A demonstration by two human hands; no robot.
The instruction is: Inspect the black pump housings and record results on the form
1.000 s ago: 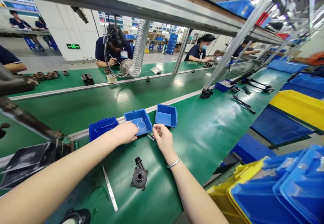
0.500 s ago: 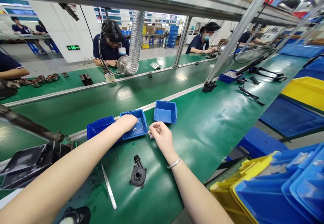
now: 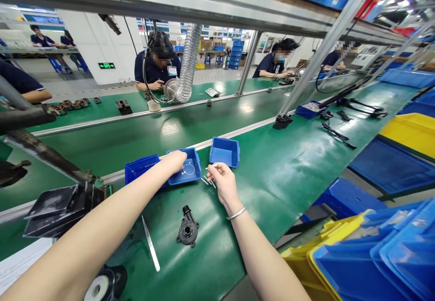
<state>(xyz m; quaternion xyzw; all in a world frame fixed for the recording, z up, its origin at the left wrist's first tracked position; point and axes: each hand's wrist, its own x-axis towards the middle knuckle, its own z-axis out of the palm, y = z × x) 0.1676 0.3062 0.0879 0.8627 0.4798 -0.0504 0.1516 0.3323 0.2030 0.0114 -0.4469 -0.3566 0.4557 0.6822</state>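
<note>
My left hand [image 3: 177,160] reaches into the middle blue bin [image 3: 196,158]; its fingers are hidden from me. Inside that bin, beside the hand, lie a thin white ring [image 3: 193,170] and a few tiny white pieces. My right hand [image 3: 222,181] is pinched just right of the bin, with the end of a white pin [image 3: 206,168] showing at its fingertips. Several thin white pins [image 3: 205,181] lie on the green surface below those fingers. Nearer to me are a black pump housing [image 3: 188,232] with a spout and a pair of tweezers [image 3: 151,246].
One blue bin [image 3: 224,149] stands to the right, another [image 3: 141,162] partly behind my left forearm. Black trays [image 3: 56,206] and a metal arm [image 3: 50,156] are at left. A round black part [image 3: 117,276] sits near me. Stacked blue and yellow bins [image 3: 360,255] flank the table.
White pins now lie on the table under my right hand, where none lay before. My left hand stays in the middle bin. The whole view has shifted slightly.
</note>
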